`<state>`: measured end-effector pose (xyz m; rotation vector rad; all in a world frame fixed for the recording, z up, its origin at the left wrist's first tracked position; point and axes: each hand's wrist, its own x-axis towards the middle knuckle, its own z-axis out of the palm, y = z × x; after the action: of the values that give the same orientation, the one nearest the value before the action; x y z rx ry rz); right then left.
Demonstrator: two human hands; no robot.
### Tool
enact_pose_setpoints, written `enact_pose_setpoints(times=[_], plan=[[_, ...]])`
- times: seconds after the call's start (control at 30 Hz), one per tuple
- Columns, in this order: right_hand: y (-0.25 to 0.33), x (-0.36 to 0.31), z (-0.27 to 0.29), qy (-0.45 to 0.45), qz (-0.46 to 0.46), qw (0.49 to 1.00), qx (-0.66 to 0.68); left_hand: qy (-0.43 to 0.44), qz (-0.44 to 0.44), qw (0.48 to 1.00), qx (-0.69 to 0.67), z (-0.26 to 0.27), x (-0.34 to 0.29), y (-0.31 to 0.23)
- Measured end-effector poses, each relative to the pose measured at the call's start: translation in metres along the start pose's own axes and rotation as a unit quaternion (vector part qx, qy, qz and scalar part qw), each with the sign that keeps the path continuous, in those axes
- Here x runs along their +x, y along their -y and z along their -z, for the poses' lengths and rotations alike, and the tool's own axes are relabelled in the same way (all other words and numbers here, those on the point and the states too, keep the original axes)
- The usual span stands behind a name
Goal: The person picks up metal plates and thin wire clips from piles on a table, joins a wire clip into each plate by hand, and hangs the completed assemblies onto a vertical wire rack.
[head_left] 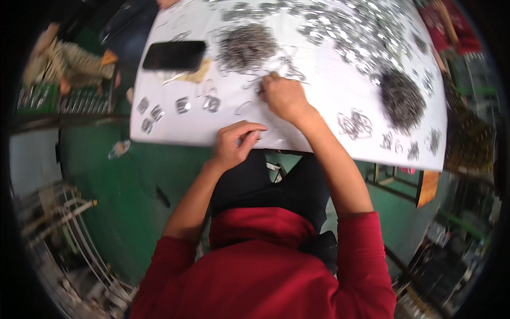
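Observation:
My right hand (286, 97) rests on the white table (319, 74), its fingers curled down among loose, thin, dark curved wire pieces (291, 66). What its fingertips pinch, if anything, is hidden. Just beyond lies a heaped pile of thin wire pieces (247, 47). Near the front edge, my left hand (235, 144) is closed, thumb against the curled fingers; anything between them is too small to make out. A single bent wire (243, 108) lies between the left hand and the pile.
A black phone (174, 56) lies at the left. Small shiny bundles (183, 105) sit along the near left. Many shiny metal pieces (356, 32) spread over the far right, beside a second dark wire pile (402, 101). Other people's arms (447, 21) show at the table's sides.

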<state>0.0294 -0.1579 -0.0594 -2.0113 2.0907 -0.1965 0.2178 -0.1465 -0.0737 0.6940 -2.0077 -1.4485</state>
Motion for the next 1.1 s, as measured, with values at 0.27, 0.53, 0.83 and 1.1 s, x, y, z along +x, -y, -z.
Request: enact_pose_setpoints(times=[0.27,0.53,0.83,1.1], plan=[[-0.066,-0.109,0.053,-0.155,-0.115,0.943,0.272,-0.007,0.036,0.999,-0.004,-0.001,-0.004,-0.001],[-0.197,-0.261,0.077,-0.283,-0.372,0.838,0.283,0.002,0.07,0.997,0.022,-0.004,-0.002,-0.001],[-0.21,-0.258,0.057,-0.236,-0.398,0.847,0.263,-0.019,0.092,0.995,0.033,-0.004,-0.002,0.003],[-0.203,-0.242,0.047,-0.203,-0.417,0.852,0.242,-0.023,0.099,0.994,0.036,-0.006,-0.001,0.002]])
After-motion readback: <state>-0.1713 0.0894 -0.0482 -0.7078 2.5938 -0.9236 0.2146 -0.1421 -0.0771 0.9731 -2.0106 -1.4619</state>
